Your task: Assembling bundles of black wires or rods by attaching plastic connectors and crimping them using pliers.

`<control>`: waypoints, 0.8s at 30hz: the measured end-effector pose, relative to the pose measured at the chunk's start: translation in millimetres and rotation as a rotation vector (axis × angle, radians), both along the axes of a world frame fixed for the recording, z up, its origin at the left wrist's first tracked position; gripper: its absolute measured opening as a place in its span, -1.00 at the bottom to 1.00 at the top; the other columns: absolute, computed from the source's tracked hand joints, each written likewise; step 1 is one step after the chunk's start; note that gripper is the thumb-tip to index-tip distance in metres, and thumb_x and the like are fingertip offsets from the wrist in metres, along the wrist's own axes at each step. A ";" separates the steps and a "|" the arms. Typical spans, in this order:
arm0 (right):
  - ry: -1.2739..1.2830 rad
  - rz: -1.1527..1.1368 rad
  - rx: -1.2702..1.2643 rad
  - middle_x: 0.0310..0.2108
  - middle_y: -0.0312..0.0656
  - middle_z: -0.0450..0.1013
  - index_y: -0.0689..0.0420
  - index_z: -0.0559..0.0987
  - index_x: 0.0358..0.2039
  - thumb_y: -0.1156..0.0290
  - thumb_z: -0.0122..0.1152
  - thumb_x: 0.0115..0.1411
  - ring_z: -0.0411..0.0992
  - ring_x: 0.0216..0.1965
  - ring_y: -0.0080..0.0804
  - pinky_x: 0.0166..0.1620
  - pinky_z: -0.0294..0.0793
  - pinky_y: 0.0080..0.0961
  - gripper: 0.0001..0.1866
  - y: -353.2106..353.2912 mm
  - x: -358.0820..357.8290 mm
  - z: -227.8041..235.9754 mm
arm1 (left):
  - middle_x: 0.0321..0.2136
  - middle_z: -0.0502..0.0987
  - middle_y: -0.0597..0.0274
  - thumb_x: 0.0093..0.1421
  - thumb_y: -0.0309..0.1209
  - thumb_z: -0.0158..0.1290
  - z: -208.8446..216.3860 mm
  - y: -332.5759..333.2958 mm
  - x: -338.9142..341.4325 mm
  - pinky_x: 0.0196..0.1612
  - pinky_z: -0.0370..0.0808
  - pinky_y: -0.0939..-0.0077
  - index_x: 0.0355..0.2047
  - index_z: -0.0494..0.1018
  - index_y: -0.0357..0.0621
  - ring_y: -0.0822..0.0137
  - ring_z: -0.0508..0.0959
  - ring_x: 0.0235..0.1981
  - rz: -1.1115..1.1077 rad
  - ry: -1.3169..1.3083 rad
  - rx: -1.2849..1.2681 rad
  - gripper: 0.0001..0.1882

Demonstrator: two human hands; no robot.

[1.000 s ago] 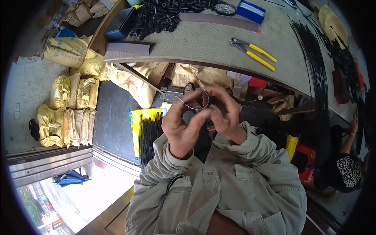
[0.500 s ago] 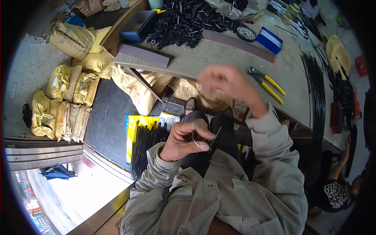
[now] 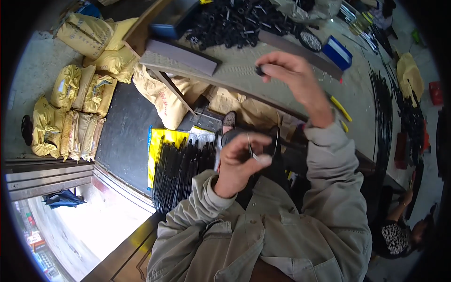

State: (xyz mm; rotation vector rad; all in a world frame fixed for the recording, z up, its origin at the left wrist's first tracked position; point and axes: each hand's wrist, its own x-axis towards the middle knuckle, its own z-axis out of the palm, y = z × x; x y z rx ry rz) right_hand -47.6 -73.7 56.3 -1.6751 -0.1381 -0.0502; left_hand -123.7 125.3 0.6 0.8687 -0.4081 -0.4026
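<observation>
My left hand (image 3: 239,164) is held above my lap, its thumb and fingers closed on a thin rod-like piece (image 3: 276,140); a wire-like bit also shows between the fingers, blurred. Over the front edge of the table my right hand (image 3: 293,77) pinches a small black part (image 3: 259,70) between thumb and forefinger. Beyond it lies a big heap of black plastic parts (image 3: 230,23), some with metal pins. Yellow-handled pliers (image 3: 340,109) lie on the table, partly hidden by my right wrist.
A blue bin (image 3: 164,30), a blue box (image 3: 337,52) and a round dish of small metal pieces (image 3: 310,40) stand on the table. Bundled black rods (image 3: 181,164) stand left of my lap. Yellow sacks (image 3: 84,96) are stacked at left. Another person (image 3: 397,230) is at lower right.
My right hand has moved up and a little right, and a small black part now shows in its fingertips. The left hand has shifted slightly right. The view has turned a little.
</observation>
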 end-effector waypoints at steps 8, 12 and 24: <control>-0.042 0.199 -0.105 -0.46 -0.29 0.42 0.26 0.53 -0.38 0.48 0.14 0.05 0.35 -0.34 -0.52 0.03 0.19 -0.47 -0.86 -17.2 -89.0 52.5 | -0.50 0.46 0.35 -0.01 -0.65 0.11 38.9 -51.7 -12.5 -0.36 0.37 0.75 -0.31 0.42 -0.27 0.60 0.42 -0.46 -0.046 0.082 -0.097 -0.79; -0.164 0.166 -0.187 -0.49 -0.26 0.43 0.23 0.55 -0.41 0.45 0.18 0.03 0.35 -0.37 -0.49 0.06 0.15 -0.41 -0.87 -33.8 -107.3 43.0 | -0.50 0.48 0.32 0.02 -0.63 0.11 36.9 -64.7 -27.4 -0.38 0.40 0.73 -0.35 0.42 -0.27 0.58 0.44 -0.48 -0.066 0.040 -0.043 -0.84; -0.403 0.042 -0.437 -0.36 -0.31 0.51 0.11 0.57 -0.44 0.43 0.33 -0.13 0.41 -0.21 -0.44 0.15 -0.02 -0.20 -0.82 -56.3 -145.5 45.5 | -0.46 0.45 0.36 0.01 -0.65 0.10 36.2 -87.4 -43.8 -0.34 0.39 0.72 -0.36 0.38 -0.24 0.60 0.41 -0.44 -0.093 0.061 -0.031 -0.82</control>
